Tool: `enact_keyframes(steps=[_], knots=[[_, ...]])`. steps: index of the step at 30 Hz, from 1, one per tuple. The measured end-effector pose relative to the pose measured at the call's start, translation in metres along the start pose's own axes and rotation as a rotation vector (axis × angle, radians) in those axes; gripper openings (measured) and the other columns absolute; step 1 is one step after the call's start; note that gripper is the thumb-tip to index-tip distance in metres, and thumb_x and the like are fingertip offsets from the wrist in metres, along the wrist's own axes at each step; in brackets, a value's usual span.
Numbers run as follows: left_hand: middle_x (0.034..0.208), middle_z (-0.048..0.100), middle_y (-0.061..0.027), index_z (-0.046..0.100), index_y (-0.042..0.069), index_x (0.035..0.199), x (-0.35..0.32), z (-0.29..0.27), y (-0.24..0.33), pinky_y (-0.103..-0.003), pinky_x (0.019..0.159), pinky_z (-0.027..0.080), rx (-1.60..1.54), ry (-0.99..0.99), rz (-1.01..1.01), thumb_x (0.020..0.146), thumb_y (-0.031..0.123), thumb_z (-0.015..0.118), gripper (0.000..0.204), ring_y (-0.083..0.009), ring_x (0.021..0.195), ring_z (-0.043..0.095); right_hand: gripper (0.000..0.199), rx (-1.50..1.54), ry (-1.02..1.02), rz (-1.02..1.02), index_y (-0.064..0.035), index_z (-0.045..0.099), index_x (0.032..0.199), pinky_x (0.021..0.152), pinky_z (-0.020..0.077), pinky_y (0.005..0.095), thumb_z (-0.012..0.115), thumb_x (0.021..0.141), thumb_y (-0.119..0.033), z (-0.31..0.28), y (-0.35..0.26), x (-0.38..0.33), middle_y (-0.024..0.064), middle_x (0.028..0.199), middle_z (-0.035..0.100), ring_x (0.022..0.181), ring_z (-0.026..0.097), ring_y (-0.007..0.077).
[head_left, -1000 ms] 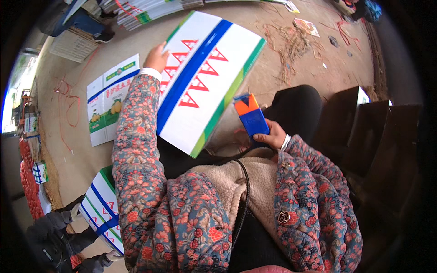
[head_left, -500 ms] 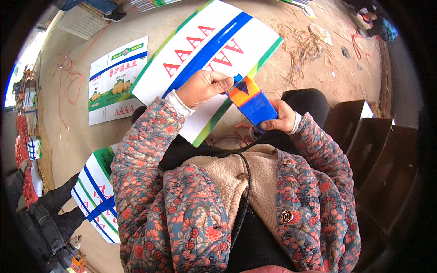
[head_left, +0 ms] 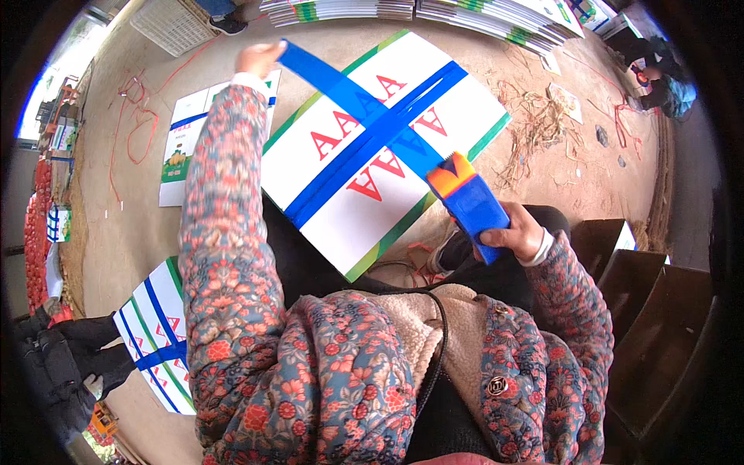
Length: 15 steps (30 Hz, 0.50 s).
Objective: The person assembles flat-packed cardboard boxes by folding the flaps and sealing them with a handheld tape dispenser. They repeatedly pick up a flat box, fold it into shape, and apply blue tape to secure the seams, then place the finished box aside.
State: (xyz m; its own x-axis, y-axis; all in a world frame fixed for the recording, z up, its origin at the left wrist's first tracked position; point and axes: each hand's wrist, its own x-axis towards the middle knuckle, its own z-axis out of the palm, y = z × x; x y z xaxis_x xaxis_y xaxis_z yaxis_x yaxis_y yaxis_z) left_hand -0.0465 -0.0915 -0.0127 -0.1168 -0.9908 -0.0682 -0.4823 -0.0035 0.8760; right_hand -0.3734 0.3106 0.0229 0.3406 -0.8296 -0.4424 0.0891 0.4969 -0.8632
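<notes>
stretching blue tape (head_left: 353, 97) from dispenser (head_left: 469, 203) over a flattened white carton (head_left: 333, 167) on the lap. left hand (head_left: 258, 58), grip pinched on the tape end. right hand (head_left: 521, 232), grip wrapped round the dispenser. more flat cartons (head_left: 159, 333) on the floor (head_left: 124, 225) beside.

The right hand (head_left: 521, 232) grips a blue tape dispenser (head_left: 469, 203) with an orange toothed edge. A strip of blue tape (head_left: 353, 101) runs from it to the raised left hand (head_left: 260, 56), stretched above a flat white carton (head_left: 380, 147) with red letters, lying below both hands.
</notes>
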Motion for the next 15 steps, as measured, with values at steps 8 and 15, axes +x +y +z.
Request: enact_keyframes(steps=[8, 15], knots=[[0.133, 0.046, -0.0171, 0.047, 0.004, 0.13, 0.044, 0.083, -0.077, -0.043, 0.103, 0.032, 0.847, -0.314, -0.053, 0.084, 0.056, 0.051, 0.07, -0.0308, 0.125, 0.041, 0.043, -0.052, 0.118, 0.072, 0.0064, 0.056, 0.105, 0.065, 0.0525, 0.0308, 0.069, 0.074, -0.021, -0.013, 0.041, -0.002, 0.0107, 0.081, 0.064, 0.068, 0.065, 0.0199], [0.129, 0.051, -0.0186, 0.048, -0.001, 0.13, -0.024, 0.06, -0.039, -0.035, 0.103, 0.033, 0.446, -0.655, 0.182, 0.073, 0.081, 0.042, 0.1, -0.0305, 0.124, 0.045, 0.054, 0.027, 0.057, 0.062, 0.005, 0.056, 0.11, 0.076, 0.0485, 0.028, 0.07, 0.08, -0.038, -0.03, 0.07, -0.002, 0.0068, 0.093, 0.063, 0.084, 0.06, 0.0139]])
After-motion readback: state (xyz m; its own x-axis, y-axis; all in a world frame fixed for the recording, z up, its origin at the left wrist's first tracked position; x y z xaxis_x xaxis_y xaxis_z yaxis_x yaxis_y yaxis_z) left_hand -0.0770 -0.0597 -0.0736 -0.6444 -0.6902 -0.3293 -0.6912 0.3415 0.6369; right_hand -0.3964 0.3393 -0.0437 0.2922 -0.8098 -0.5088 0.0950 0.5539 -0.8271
